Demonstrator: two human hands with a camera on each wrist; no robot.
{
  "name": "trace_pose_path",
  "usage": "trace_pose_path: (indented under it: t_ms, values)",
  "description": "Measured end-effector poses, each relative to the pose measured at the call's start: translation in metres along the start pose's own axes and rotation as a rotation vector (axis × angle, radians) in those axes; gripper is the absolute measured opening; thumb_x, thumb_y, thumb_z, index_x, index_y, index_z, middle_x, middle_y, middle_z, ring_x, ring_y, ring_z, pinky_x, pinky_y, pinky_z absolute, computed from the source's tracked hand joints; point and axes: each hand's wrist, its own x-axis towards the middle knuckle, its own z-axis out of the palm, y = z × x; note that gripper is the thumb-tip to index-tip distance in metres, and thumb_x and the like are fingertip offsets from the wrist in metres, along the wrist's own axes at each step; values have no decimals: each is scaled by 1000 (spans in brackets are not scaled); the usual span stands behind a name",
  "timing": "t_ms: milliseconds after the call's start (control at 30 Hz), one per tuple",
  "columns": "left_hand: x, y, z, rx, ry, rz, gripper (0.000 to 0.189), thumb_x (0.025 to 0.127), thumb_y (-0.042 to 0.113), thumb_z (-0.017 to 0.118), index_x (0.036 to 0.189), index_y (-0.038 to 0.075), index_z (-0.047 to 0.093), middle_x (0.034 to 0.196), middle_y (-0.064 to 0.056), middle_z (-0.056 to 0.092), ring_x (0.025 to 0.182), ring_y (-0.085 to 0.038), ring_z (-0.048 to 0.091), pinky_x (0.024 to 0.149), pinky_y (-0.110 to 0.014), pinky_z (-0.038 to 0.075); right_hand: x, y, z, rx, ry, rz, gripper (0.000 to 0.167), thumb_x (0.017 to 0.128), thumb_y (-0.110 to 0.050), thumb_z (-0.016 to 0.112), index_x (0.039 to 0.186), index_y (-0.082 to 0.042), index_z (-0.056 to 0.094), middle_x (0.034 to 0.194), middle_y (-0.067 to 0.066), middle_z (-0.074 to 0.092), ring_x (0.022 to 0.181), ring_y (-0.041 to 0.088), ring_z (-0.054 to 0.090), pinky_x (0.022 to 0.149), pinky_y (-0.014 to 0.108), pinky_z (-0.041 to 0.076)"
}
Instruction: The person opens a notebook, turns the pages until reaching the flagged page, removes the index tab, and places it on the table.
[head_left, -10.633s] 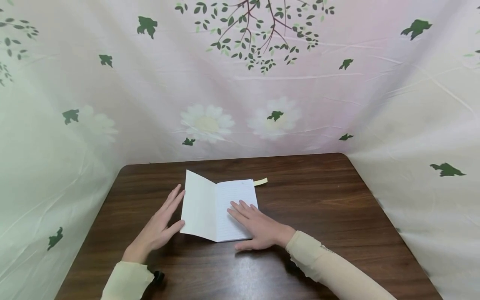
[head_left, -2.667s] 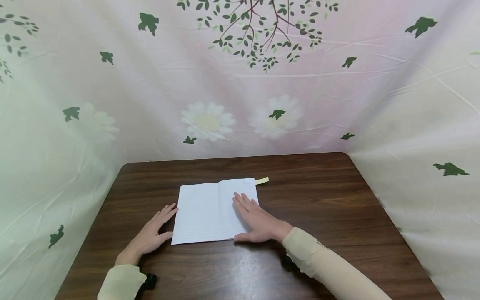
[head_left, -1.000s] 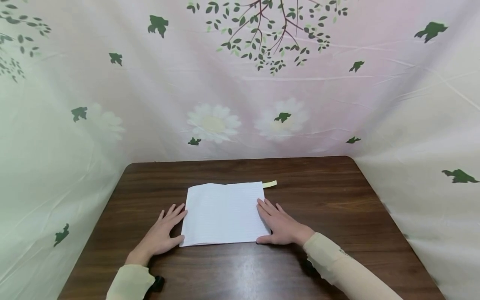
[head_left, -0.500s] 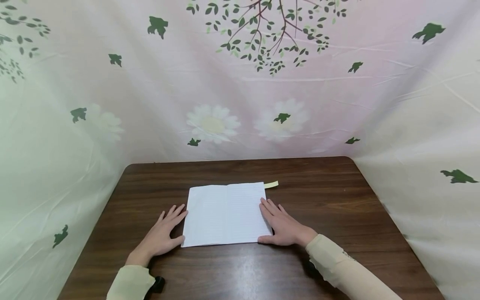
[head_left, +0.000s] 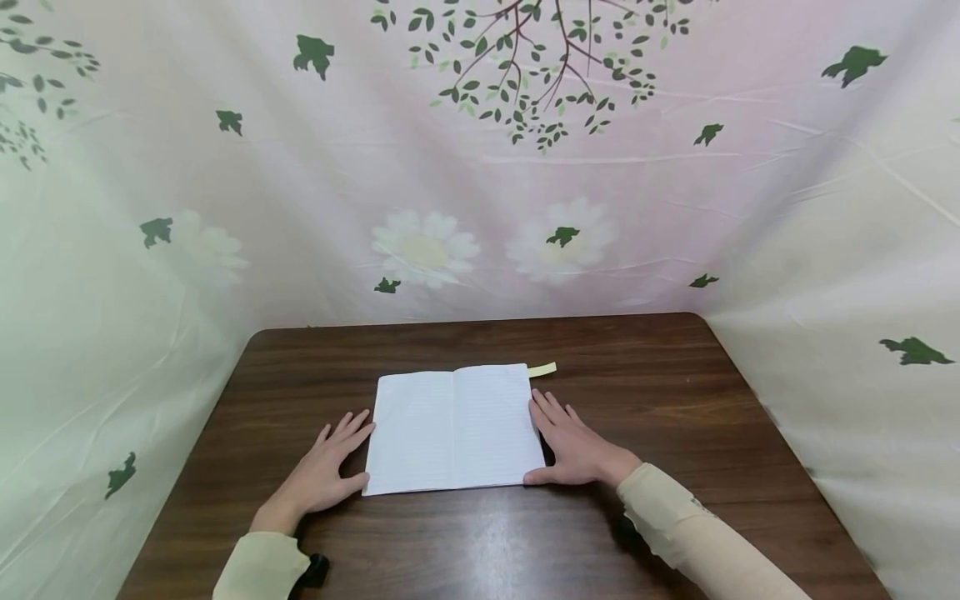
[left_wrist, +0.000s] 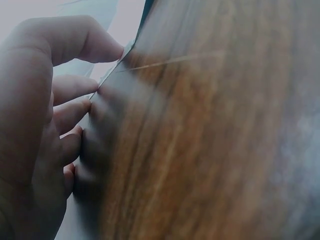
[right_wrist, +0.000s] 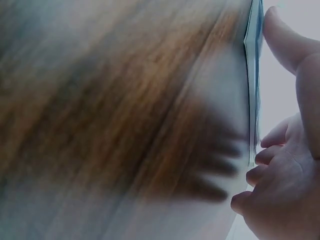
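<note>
A notebook (head_left: 453, 429) lies spread on the table with two lined white pages facing up. A pale yellow strip (head_left: 542, 370) sticks out past its upper right corner. My left hand (head_left: 318, 471) is at the notebook's left edge, fingers extended, fingertips and thumb touching that edge. In the left wrist view the thumb and fingertips (left_wrist: 72, 102) meet the thin edge. On the other side, my right hand (head_left: 573, 446) lies along the right edge with straight, spread fingers, the thumb by the lower right corner. The right wrist view shows the notebook's thin side (right_wrist: 252, 85) beside the fingers.
The brown wood-grain table (head_left: 645, 383) has rounded far corners. A pale fabric backdrop (head_left: 480, 183) with printed leaves, birds and daisies hangs behind it and along both sides. A dark object (head_left: 317, 571) shows at the left wrist.
Earlier the left side was a raised blank leaf; now lined pages lie flat on both sides. My right hand has slid rightward off the page to the right edge.
</note>
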Motion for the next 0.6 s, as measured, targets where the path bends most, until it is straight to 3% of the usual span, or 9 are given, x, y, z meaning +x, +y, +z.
trace_pose_path:
  t_ms: [600]
  values:
    - [0, 1, 0, 9, -7, -14, 78, 91, 29, 72, 161, 11, 44, 172, -11, 30, 159, -43, 22, 123, -72, 14, 3, -1, 3, -6, 24, 24, 129, 84, -73, 75, 167, 2, 10, 176, 20, 3, 162, 40, 4, 125, 66, 17]
